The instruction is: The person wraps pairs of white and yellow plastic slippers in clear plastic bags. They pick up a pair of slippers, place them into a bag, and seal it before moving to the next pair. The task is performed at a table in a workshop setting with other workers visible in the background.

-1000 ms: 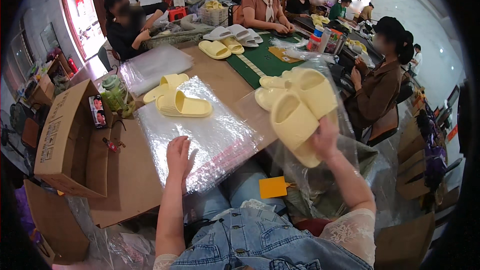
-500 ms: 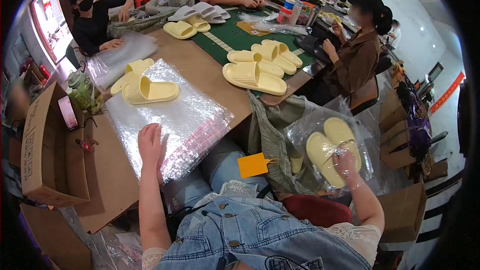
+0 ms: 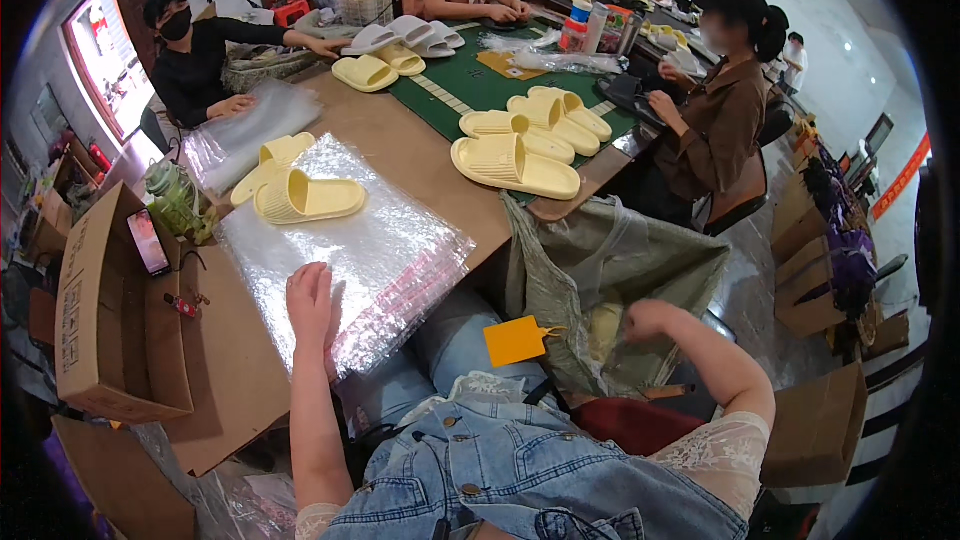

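Note:
My left hand (image 3: 311, 306) lies with fingers stretched out on a stack of clear plastic bags (image 3: 400, 240) with pinkish edges, at the table's near side. One pale yellow slipper (image 3: 320, 202) rests on the stack, and another yellow slipper (image 3: 278, 160) sits just behind it. Over an open greenish woven sack (image 3: 660, 255) to the right, my right hand (image 3: 652, 320) is loosely curled, with nothing visible in it. Something pale yellow (image 3: 604, 328) shows inside the sack beside that hand. An orange tag (image 3: 515, 341) hangs near the sack's left side.
More yellow slippers (image 3: 515, 168) stand on the green mat (image 3: 440, 95), with white slippers (image 3: 410, 32) farther back. At left are an open cardboard box (image 3: 120, 340) and a phone (image 3: 149, 242). Co-workers sit around the table; one person's arm reaches toward the white slippers.
The bagged pair of yellow slippers has left my right hand and is no longer seen outside the sack. That hand moved left, over the sack. The co-worker at left stretched an arm toward the slippers.

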### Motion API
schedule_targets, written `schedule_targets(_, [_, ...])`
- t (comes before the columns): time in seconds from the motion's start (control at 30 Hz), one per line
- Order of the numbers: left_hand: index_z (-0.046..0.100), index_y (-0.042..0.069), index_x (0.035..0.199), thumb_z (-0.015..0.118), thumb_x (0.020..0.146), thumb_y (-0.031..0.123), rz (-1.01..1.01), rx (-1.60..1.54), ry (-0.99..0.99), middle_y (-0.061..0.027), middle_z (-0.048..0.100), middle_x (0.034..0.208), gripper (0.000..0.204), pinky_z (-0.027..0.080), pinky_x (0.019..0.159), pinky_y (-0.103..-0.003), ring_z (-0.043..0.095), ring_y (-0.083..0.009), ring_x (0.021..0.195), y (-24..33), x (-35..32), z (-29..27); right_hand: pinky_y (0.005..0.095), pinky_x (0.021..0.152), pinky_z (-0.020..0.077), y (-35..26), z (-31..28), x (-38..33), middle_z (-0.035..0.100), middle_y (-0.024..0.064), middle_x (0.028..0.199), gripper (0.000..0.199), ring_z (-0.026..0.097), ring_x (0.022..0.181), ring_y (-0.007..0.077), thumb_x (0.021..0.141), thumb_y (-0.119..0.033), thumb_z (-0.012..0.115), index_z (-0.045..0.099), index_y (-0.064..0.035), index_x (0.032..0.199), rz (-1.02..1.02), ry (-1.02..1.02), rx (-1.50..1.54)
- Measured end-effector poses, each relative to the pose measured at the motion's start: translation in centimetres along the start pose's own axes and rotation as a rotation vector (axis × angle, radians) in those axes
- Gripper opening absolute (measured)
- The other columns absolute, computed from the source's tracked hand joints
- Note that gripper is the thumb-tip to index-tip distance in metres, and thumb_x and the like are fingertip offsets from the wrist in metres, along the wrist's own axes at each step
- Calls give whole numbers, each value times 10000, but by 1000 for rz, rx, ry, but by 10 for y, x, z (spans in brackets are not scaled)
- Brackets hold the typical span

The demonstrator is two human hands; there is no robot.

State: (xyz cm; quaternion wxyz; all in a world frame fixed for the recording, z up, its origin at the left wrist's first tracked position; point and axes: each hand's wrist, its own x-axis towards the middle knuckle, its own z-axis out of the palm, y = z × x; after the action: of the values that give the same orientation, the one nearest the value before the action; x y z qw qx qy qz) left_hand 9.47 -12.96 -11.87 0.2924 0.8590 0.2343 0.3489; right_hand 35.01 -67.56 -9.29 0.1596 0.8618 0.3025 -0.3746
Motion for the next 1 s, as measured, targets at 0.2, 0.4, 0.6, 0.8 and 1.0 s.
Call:
schedule_targets(0.2, [715,34,1050,642,919,196,-11,5,7,-142,681,1105,220,450,958,-417,583,-336,1076,-3,0,3,449,856,526,-38,-131,41,690,119,1004,239,652,992,339,836,-224,643,703,-93,1026,-248,1059,268])
schedule_targets(0.4, [723,30,1011,645,905,165,8,4,60,-146,693,1070,189,451,952,-405,605,-332,1039,-1,-3,4,457,1013,450,-75,-221,156,559,210,1313,512,520,1230,374,831,-164,668,534,-60,1314,-227,1259,304])
schedule_targets(0.6, [723,48,1011,660,889,180,16,16,66,-122,690,1095,190,453,954,-420,596,-336,1061,4,-3,1,495,971,467,-125,-256,210,581,234,1299,417,536,1217,390,888,-115,583,497,-12,1283,28,956,611])
schedule_targets(0.8, [729,61,1018,674,881,176,29,29,57,-117,689,1092,187,461,953,-414,594,-332,1059,9,-2,1,479,851,486,-150,-217,212,608,183,1029,185,589,985,386,886,-174,621,578,-9,958,-153,1336,218])
schedule_targets(1.0, [730,59,973,695,854,194,57,10,70,-104,689,1053,183,477,925,-420,595,-328,1032,0,-3,1,480,803,475,-175,-169,154,576,167,930,195,575,929,374,896,-196,634,580,-9,880,-177,1397,334])
